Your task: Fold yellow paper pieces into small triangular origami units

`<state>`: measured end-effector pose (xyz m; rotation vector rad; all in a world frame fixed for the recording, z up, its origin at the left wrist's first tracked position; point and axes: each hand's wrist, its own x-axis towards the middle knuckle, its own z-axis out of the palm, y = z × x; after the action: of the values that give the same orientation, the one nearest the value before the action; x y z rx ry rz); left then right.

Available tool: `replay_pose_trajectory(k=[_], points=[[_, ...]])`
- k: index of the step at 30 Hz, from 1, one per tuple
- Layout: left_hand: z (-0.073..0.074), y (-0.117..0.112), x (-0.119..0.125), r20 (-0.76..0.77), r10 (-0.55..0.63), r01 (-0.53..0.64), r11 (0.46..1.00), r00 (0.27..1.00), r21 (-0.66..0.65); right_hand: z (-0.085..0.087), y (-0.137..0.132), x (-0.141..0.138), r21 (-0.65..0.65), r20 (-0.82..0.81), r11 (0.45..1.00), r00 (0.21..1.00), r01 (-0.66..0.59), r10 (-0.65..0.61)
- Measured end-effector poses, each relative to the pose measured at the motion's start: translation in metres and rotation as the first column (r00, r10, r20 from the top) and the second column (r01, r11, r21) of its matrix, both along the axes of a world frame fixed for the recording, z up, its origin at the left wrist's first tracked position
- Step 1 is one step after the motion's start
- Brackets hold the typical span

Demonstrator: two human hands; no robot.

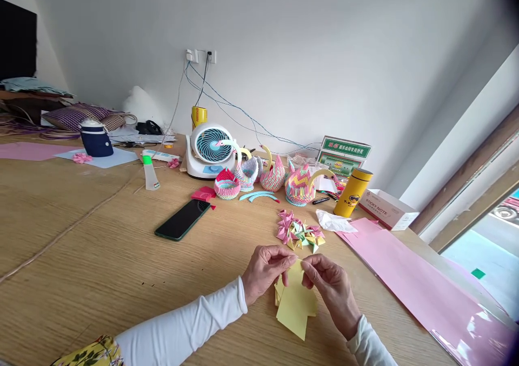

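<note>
My left hand (270,271) and my right hand (329,287) meet close together above the near part of the table. Both pinch a small piece of yellow paper (297,263) between thumb and fingertips, the left at one end and the right at the other. Under the hands lie several loose yellow paper sheets (294,314), fanned out unevenly. Where the held piece overlaps these sheets, its outline is hard to make out. Just beyond my fingers is a heap of folded paper pieces (300,232) in pink, yellow and pale green.
Behind the heap stand several folded-paper swans (273,175) and a white fan (211,150). A phone (182,220) and glue bottle (150,172) are left of centre. To the right are a yellow canister (352,193), a sticky-note box (387,209) and pink sheets (421,285).
</note>
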<state>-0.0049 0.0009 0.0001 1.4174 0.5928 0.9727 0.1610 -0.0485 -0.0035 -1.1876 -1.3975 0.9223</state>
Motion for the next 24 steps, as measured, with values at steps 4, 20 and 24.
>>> replay_pose_trajectory(k=[4, 20, 24], points=[[0.000, -0.001, -0.001, -0.005, 0.006, -0.006, 1.000, 1.000, 0.025, -0.001, -0.003, -0.001, 0.064, 0.128, 0.998, 0.991, 0.022, -0.030], [-0.005, -0.001, 0.002, -0.062, 0.076, -0.073, 0.996, 0.995, 0.051, -0.011, 0.000, -0.004, 0.110, 0.146, 0.994, 0.989, -0.006, -0.011], [-0.003, -0.002, 0.002, -0.076, 0.058, -0.056, 0.998, 0.995, 0.029, -0.008, -0.002, -0.004, 0.117, 0.149, 0.993, 0.989, -0.003, -0.015]])
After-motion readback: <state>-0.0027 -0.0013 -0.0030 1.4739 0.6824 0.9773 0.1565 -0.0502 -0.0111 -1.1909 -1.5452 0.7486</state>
